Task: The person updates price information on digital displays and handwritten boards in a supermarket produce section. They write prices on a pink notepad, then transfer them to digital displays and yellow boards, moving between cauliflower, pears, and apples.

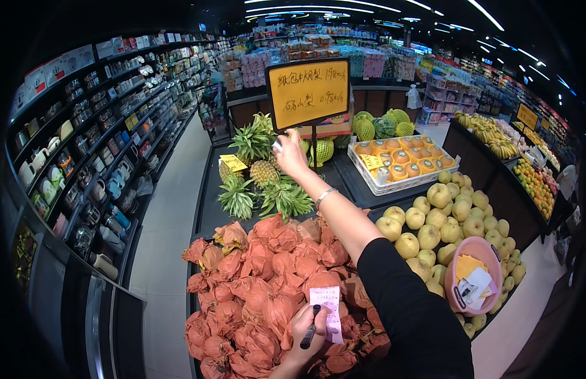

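My right hand is raised at the lower edge of a yellow price sign with black handwriting, in a black frame on a stand. Its fingers close on a small white object, partly hidden. Beneath it lie pineapples with leafy crowns. Low in the view, my left hand grips a black marker pen and a pink slip of paper bearing handwriting. Both are held just above a heap of fruit wrapped in reddish paper.
Loose yellow pears fill the right side, with a pink plastic basket of papers on them. A white crate of orange-wrapped fruit stands behind. Melons in netting lie behind the sign stand. Shelves of kitchenware line the left aisle.
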Action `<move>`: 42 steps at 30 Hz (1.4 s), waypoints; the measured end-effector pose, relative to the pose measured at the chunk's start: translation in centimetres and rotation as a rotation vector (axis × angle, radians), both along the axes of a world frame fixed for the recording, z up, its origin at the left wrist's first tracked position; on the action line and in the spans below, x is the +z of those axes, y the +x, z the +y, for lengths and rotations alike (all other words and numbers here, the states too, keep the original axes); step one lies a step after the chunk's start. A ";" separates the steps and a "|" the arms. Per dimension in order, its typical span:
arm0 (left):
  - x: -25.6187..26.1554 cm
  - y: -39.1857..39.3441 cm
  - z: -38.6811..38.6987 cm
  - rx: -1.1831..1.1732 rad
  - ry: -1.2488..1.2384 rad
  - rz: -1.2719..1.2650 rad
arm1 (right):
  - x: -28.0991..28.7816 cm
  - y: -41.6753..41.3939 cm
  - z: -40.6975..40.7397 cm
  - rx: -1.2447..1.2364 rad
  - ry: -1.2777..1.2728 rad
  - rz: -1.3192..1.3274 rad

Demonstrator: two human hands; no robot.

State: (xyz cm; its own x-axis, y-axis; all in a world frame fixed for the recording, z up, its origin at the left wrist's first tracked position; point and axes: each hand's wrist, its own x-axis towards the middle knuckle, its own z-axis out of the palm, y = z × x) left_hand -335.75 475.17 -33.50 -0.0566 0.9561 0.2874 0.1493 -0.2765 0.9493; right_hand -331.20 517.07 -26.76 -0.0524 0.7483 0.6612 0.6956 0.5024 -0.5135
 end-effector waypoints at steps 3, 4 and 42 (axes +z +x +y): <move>-0.6 -0.3 0.2 -0.031 0.054 0.067 | -1.2 2.7 3.5 -0.249 0.059 0.388; -0.9 -0.3 0.1 -0.022 0.044 0.063 | -1.3 4.4 5.1 -0.320 0.039 0.581; -1.8 0.5 0.7 0.071 0.182 0.164 | -2.3 19.7 2.3 0.287 -0.370 1.403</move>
